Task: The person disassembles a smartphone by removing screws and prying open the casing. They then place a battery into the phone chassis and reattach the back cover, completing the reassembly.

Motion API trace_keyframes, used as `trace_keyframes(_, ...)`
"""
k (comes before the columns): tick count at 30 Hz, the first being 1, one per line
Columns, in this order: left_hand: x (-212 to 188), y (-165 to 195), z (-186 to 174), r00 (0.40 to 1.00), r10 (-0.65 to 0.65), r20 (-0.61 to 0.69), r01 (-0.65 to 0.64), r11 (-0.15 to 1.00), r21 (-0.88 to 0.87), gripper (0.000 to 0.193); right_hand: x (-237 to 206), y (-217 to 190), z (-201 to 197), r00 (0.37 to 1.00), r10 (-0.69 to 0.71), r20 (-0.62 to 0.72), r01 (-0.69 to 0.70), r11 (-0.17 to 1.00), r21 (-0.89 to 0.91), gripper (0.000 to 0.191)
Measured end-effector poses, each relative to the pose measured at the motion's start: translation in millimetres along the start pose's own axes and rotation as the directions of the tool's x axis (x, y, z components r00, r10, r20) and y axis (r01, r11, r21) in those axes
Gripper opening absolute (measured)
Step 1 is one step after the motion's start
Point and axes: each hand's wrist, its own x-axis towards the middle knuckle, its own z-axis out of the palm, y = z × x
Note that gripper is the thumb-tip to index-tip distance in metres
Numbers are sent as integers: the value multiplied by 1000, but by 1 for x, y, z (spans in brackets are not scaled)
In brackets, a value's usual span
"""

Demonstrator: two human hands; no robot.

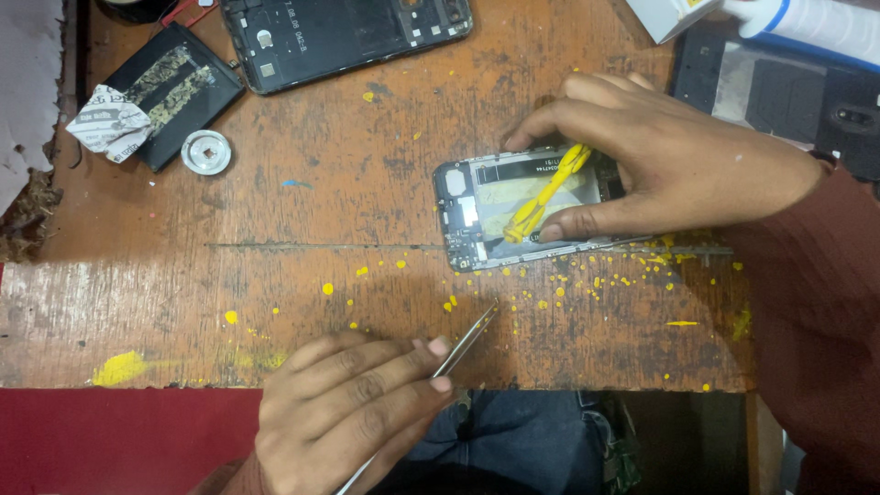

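Your right hand (pixel 669 160) bears down on the opened phone (pixel 527 209) right of the table's centre, thumb and fingers closed on a twisted yellow strip (pixel 546 194) across its inside. Your left hand (pixel 353 403) sits at the near edge, fingers pinched shut on metal tweezers (pixel 467 337), tips angled toward the phone but apart from it. White box corner (pixel 667 16) and white tube with blue band (pixel 811 26) at the far right corner, over a dark mat (pixel 779 96). Second open phone shell (pixel 344 37) at the far edge; black battery (pixel 170 87) with crumpled printed paper (pixel 115 124) far left, small round metal cap (pixel 205 152) just beside it. Bare wood (pixel 321 211), yellow-flecked, lies open between your hands
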Motion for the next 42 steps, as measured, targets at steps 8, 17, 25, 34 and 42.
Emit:
trace_keyframes(8,1,1,3,998,-31,-53,30,999,-14,21,0,-1,0,1000,-6,-19,6,1000,22,82)
trace_keyframes(17,7,2,1,1000,-10,-24,9,1000,-11,22,0,0,0,999,-31,-32,31,999,14,82)
trace_keyframes(25,4,1,1,1000,-7,-4,7,1000,-18,20,0,-1,0,999,-20,-26,20,1000,9,82)
trace_keyframes(34,3,1,-2,1000,3,16,-2,999,-34,19,0,0,0,1000,6,4,-6,1000,10,81)
trace_keyframes(42,-2,-2,0,1000,-1,17,1,999,-34,21,0,-1,-1,1000,-1,-7,1,1000,2,81)
